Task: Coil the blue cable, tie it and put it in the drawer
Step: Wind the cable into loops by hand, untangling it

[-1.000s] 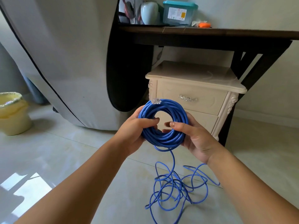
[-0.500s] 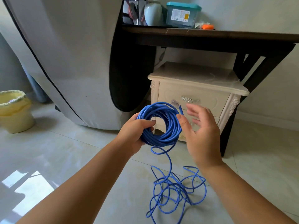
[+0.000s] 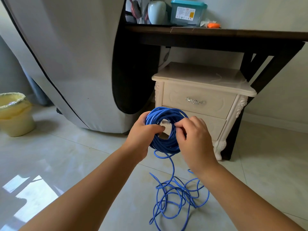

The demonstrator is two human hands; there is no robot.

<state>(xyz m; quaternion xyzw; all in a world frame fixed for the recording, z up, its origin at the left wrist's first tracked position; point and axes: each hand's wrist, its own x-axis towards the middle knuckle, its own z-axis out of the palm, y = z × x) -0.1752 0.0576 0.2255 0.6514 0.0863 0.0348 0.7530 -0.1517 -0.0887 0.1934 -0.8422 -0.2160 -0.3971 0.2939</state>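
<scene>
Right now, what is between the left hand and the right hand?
The coiled blue cable, seen in the head view: left hand grips one side, right hand holds the other.

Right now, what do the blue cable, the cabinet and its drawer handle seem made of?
Blue cable: matte plastic or rubber jacket, bending into soft loops. Cabinet: probably painted wood, cream, slight sheen, carved trim. Drawer handle: shiny metal or clear plastic; it glints, too small to tell.

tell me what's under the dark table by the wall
A cream nightstand stands under the dark table, its top drawer shut. The blue cable coil, the left hand and the right hand cover part of the lower drawer; what the drawers hold is hidden.
</scene>
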